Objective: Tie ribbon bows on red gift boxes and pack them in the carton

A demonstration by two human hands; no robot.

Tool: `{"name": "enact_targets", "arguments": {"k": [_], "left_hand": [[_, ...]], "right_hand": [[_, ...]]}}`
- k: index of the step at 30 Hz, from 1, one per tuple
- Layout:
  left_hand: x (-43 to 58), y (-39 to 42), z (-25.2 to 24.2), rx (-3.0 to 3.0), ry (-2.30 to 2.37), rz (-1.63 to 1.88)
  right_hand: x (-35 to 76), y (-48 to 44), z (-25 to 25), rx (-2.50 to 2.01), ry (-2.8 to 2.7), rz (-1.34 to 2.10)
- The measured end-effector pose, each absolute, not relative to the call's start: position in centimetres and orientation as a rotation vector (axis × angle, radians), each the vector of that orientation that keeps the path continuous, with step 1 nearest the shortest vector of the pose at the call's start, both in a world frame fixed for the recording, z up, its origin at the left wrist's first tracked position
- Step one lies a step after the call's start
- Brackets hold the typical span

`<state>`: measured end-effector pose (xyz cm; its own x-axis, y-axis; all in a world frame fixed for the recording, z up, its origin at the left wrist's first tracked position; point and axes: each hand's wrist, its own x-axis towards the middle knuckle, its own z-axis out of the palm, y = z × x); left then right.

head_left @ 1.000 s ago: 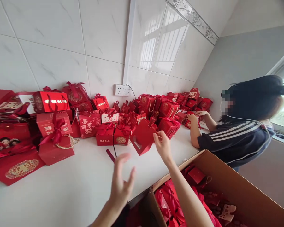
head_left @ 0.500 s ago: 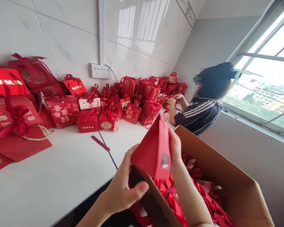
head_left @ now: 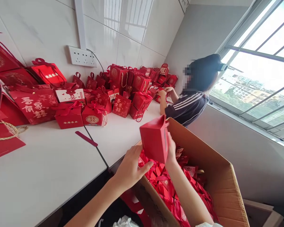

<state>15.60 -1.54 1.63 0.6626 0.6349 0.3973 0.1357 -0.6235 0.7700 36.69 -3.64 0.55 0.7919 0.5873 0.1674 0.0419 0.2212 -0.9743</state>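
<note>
A plain red gift box (head_left: 153,140) is held in the air above the open carton, its blank faces toward me. My right hand (head_left: 170,149) grips it along its right side, most of the fingers hidden behind it. My left hand (head_left: 130,165) is at the lower left of the box with thumb and fingers apart; whether its fingertips touch the box I cannot tell. Beneath both hands, the cardboard carton (head_left: 217,167) holds many red gift boxes (head_left: 167,186) with ribbons.
Rows of red gift boxes (head_left: 69,115) line the white table (head_left: 49,164) along the tiled wall. A dark red strip (head_left: 86,138) lies near the table seam. A power socket (head_left: 82,56) is on the wall. Another person (head_left: 191,101) handles a red box by the window (head_left: 257,75).
The red box has turned in my right hand and now sits slightly lower over the carton. My left hand stays beside it, fingers apart. The whole view has shifted.
</note>
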Motion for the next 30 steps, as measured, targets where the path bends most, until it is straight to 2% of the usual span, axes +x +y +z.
{"name": "enact_targets", "arguments": {"k": [4,6,12,17,25,30], "left_hand": [[16.6,-0.7,-2.7,2.422,0.726,0.699],[16.8,-0.8,-4.1,2.473,0.725,0.701],[16.5,-1.1,-4.5,2.487,0.714,0.71],[16.5,-1.2,-4.7,2.466,0.727,0.725],[16.5,-1.3,-4.6,2.464,0.754,0.68],[16.6,-1.3,-4.6,2.457,0.753,0.678]], "right_hand": [[44.6,-4.3,-0.6,-1.649,-0.595,-0.247],[47.9,-4.7,-1.8,-1.757,-0.647,-0.348],[50.5,-4.8,-7.3,-1.965,-0.801,-0.264],[50.2,-2.6,-11.6,-2.166,-0.957,-0.053],[53.9,-1.2,-10.7,-2.454,-1.149,0.314],[52.6,-2.1,-13.0,-2.552,-1.193,0.6]]}}
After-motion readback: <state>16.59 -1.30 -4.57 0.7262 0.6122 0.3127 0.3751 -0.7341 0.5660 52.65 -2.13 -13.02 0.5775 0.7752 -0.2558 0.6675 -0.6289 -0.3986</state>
